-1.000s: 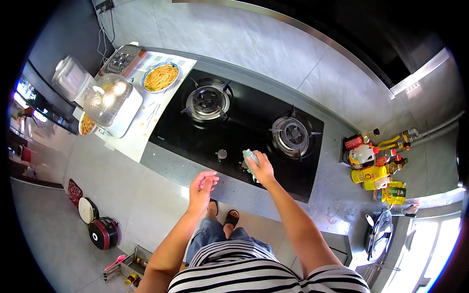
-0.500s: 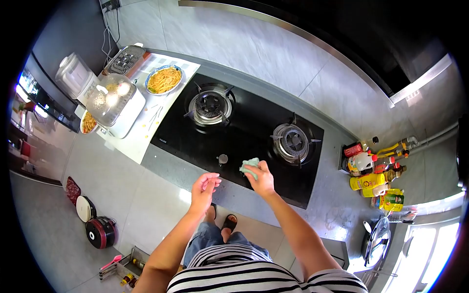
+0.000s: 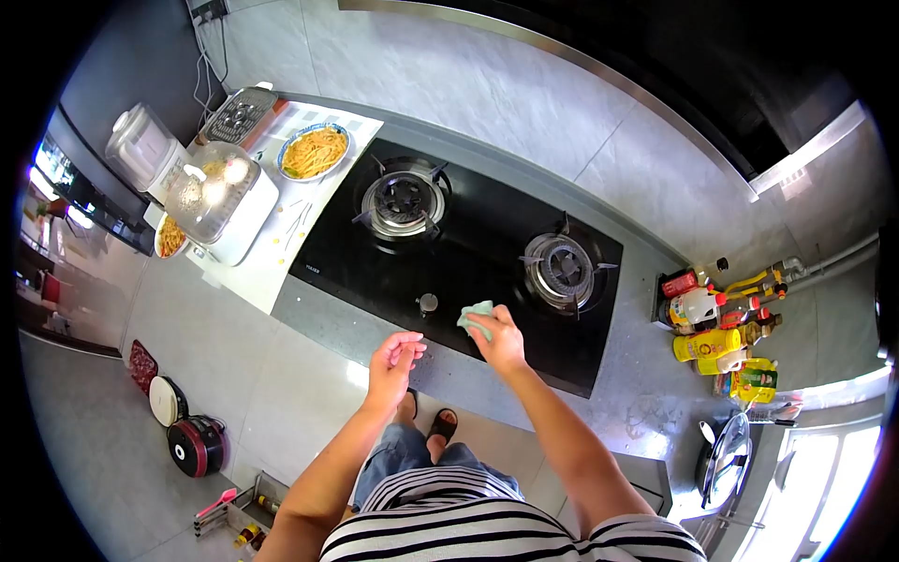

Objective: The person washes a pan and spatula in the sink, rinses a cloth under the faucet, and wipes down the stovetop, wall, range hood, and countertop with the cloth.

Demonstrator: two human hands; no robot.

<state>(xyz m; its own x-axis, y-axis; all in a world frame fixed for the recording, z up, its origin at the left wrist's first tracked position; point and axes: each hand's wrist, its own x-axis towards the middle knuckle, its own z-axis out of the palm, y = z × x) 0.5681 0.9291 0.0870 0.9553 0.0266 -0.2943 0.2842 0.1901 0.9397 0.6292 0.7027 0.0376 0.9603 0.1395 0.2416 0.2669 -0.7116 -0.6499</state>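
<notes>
A pale green cloth point(image 3: 476, 317) is gripped in my right hand point(image 3: 503, 343), low over the front part of the black glass gas hob point(image 3: 468, 272). Whether the cloth touches the glass I cannot tell. My left hand point(image 3: 393, 363) hovers at the counter's front edge, left of the cloth, with its fingers loosely bent and nothing in it. Between the hands and a little farther back is a round hob knob point(image 3: 428, 303). The right burner point(image 3: 564, 270) lies just beyond my right hand; the left burner point(image 3: 403, 201) is at the far left.
A plate of noodles point(image 3: 314, 153), a lidded steamer point(image 3: 220, 201) and a blender point(image 3: 142, 150) stand left of the hob. Several sauce bottles point(image 3: 707, 345) line the right side, near a lidded pan point(image 3: 726, 459). A range hood point(image 3: 562, 56) overhangs the back.
My right hand and the cloth have shifted very slightly back and left. My left hand stays almost in place.
</notes>
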